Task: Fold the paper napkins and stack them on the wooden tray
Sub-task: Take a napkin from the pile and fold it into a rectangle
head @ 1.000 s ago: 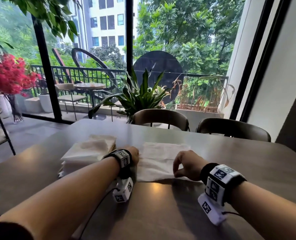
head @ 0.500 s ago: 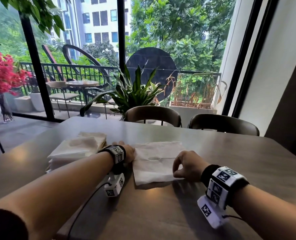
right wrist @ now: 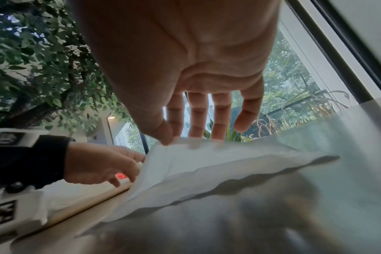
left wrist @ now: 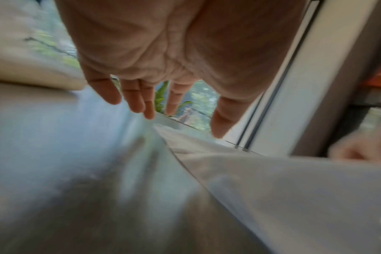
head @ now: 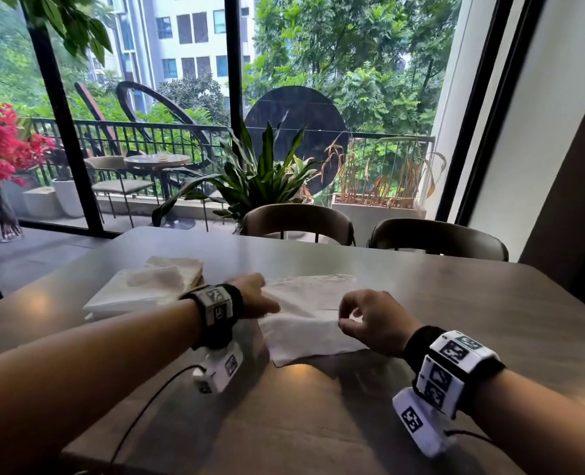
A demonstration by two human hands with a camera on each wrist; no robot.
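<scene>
A white paper napkin (head: 304, 330) lies on the grey table (head: 318, 423) in front of me. My right hand (head: 347, 325) pinches its near right part between thumb and forefinger and holds that layer lifted off the table; the right wrist view shows the pinch (right wrist: 170, 140) on the raised napkin (right wrist: 207, 165). My left hand (head: 260, 298) lies with straight fingers on the napkin's left edge. In the blurred left wrist view the left hand (left wrist: 154, 110) is spread open. Left of it sits a stack of napkins (head: 140, 289) on a wooden tray (right wrist: 91, 202), mostly hidden.
Two dark chairs (head: 297, 221) (head: 438, 238) stand at the table's far side. Behind them are a potted plant (head: 260, 180) and tall windows. Cables run from both wrist cameras along the table's near part.
My right hand has lifted the napkin's near right part off the table. My left hand has slid onto the napkin's left edge with its fingers stretched out.
</scene>
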